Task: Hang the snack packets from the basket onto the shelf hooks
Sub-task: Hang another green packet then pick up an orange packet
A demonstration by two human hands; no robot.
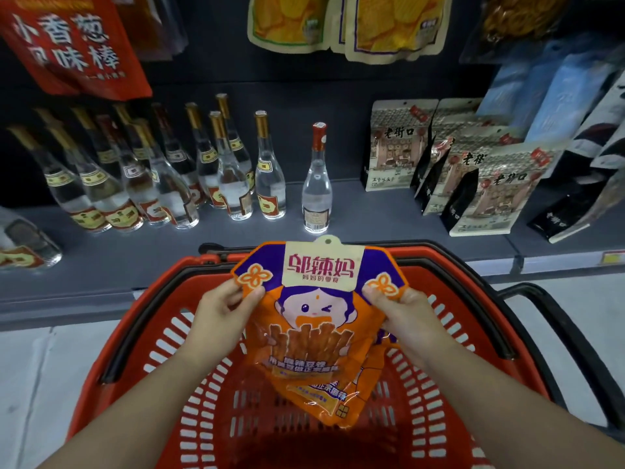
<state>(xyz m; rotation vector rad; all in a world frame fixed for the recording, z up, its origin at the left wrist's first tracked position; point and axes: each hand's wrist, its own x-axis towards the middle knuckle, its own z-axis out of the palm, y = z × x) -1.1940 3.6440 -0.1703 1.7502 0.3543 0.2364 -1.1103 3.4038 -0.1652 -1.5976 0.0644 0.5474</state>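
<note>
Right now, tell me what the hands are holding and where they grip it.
Both hands pinch the orange and purple plastic snack packet: left hand at its upper left corner, right hand at its upper right corner.

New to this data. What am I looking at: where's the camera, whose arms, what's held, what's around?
There is no robot here. One wide-angle camera worn on a person's head looks forward and down, so the two bare arms coming in from the bottom are the wearer's own. The left hand and right hand each pinch an upper corner of an orange snack packet, held over a red shopping basket. A second packet seems to sit behind it, lower down. The packet's tab has a hang hole at the top. Beyond is a grey shelf with clear bottles and standing pouches; more packets hang above it.
</note>
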